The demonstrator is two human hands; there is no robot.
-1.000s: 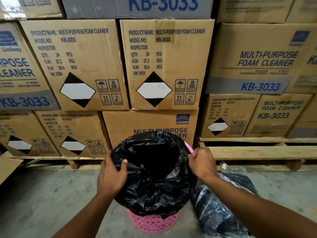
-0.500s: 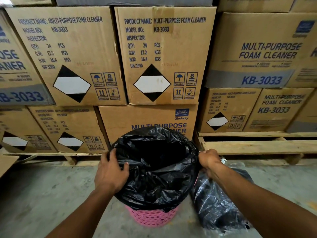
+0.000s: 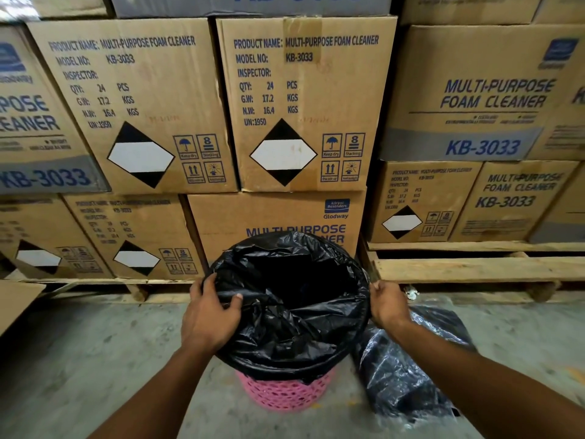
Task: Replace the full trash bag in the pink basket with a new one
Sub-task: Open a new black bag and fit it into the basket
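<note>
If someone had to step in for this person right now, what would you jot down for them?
Left hand: gripping the folded edge of the new black bag on the basket's left side, thumb inside the mouth.
Right hand: pinching the bag's edge on the right side.
Pink basket: on the concrete floor in front of stacked cartons, the new bag draped over its rim and hanging partway down the outside.
Full bag: already out, lying on the floor to the basket's right.
Left to do: smooth the liner around the rim, push it down inside, then take away the full bag.
</note>
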